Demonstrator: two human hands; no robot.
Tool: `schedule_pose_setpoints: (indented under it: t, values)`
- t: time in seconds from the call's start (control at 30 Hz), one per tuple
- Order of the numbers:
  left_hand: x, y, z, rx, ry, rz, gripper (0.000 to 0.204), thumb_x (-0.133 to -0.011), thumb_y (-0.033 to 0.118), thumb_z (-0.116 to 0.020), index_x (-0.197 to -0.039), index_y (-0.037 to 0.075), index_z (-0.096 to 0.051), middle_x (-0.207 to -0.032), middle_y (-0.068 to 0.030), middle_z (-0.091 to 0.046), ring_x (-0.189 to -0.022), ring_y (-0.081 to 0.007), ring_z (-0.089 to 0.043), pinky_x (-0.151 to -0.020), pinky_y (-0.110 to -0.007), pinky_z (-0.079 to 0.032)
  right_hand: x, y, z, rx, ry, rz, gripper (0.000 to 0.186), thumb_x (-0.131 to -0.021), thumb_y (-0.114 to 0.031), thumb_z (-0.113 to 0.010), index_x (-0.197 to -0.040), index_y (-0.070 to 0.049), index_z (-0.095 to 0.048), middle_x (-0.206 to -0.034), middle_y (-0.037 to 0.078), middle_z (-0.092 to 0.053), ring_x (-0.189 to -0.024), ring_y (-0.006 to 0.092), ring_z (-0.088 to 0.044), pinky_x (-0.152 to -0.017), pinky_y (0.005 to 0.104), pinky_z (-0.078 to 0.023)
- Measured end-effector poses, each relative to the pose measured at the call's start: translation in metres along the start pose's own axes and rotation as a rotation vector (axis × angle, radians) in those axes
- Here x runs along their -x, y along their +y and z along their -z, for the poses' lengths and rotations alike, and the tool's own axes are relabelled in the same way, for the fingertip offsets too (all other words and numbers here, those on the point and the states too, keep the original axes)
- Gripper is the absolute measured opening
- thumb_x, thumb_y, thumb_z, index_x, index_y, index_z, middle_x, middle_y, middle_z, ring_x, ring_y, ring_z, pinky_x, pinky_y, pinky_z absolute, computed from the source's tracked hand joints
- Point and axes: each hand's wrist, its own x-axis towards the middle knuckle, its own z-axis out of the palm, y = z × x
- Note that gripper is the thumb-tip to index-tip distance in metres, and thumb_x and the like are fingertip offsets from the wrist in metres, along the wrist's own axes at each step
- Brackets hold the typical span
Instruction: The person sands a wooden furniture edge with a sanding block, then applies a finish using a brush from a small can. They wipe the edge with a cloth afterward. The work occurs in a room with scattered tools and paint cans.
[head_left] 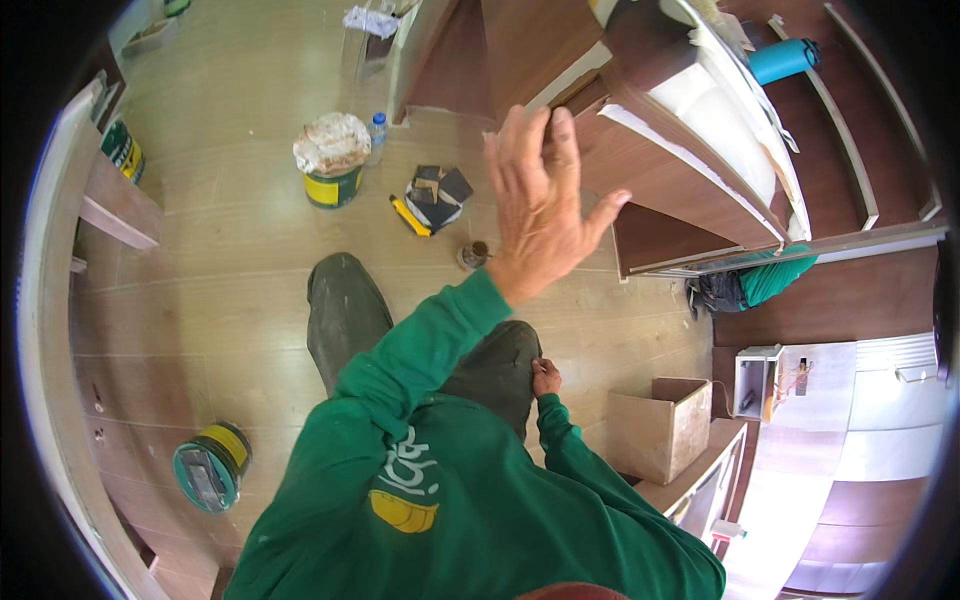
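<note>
My left hand [540,205] is raised in front of the brown cabinet panel [680,170], fingers spread and holding nothing; whether it touches the panel is unclear. A pale strip runs along the panel's edge. My right hand [545,377] is curled against my right knee, and what it holds, if anything, is hidden. On the floor ahead lie a yellow-handled tool [408,214] and some dark scraps [445,185], near a small jar [472,256]. Farther back stands a green bucket [330,185] topped with crumpled white material, beside a plastic bottle [378,138].
A co-worker in green [775,272] is low down behind the cabinetry at right. A bucket [210,465] sits at lower left, a wooden frame [60,280] along the left, a box [640,430] on a low cabinet at lower right, and a blue cylinder [780,60] on the upper-right cabinet.
</note>
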Motion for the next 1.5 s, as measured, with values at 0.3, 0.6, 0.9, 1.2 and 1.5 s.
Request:
schedule_pose_setpoints:
  t: [0.3, 0.6, 0.9, 1.2, 1.5]
  values:
    - [0.149, -0.116, 0.018, 0.055, -0.451, 0.499, 0.09, -0.088, 0.045, -0.073, -0.15, -0.006, -0.033, -0.145, -0.0298, -0.037, -0.135, -0.0459, -0.039, -0.111, -0.054, -0.032, 0.0, -0.025, 0.018, 0.062, -0.057, -0.098, 0.035, -0.092, -0.038, -0.066, -0.114, -0.011, -0.073, -0.108, 0.017, -0.074, -0.105, 0.0361, -0.069, -0.091, 0.0441, -0.053]
    - [0.225, -0.286, 0.093, -0.486, -0.984, 0.746, 0.081, -0.084, 0.041, -0.074, -0.146, -0.002, -0.046, -0.151, -0.0252, -0.04, -0.139, -0.0434, -0.036, -0.11, -0.057, -0.033, -0.041, -0.089, 0.011, 0.293, -0.036, 0.143, 0.028, -0.092, -0.028, -0.065, -0.102, -0.004, -0.075, -0.095, 0.018, -0.076, -0.094, 0.0308, -0.073, -0.083, 0.0402, -0.055]
    - [0.221, -0.32, 0.109, -0.4, -0.924, 0.954, 0.084, -0.074, 0.044, -0.08, -0.146, 0.01, -0.052, -0.157, -0.02, -0.034, -0.145, -0.0394, -0.031, -0.114, -0.054, -0.031, -0.14, -0.294, -0.135, 0.221, -0.541, 0.457, 0.031, -0.093, -0.033, -0.064, -0.109, -0.007, -0.07, -0.089, 0.017, -0.073, -0.086, 0.0321, -0.072, -0.082, 0.045, -0.055]
    - [0.218, -0.335, 0.12, -0.301, -0.853, 0.996, 0.081, -0.074, 0.045, -0.08, -0.142, 0.01, -0.055, -0.153, -0.0219, -0.041, -0.14, -0.0392, -0.037, -0.113, -0.051, -0.033, -0.265, -0.35, -0.243, 0.409, -0.186, 0.112, 0.049, -0.082, -0.03, -0.076, -0.124, -0.007, -0.064, -0.12, 0.019, -0.069, -0.112, 0.0377, -0.065, -0.099, 0.0441, -0.05]
    - [0.215, -0.343, 0.128, -0.224, -0.778, 1.009, 0.074, -0.072, 0.039, -0.085, -0.136, 0.011, -0.063, -0.149, -0.022, -0.046, -0.137, -0.04, -0.043, -0.114, -0.047, -0.038, -0.323, -0.356, -0.268, 0.209, 0.039, 0.232, 0.045, -0.084, -0.028, -0.073, -0.124, -0.009, -0.064, -0.12, 0.017, -0.069, -0.114, 0.0351, -0.065, -0.104, 0.0421, -0.047]
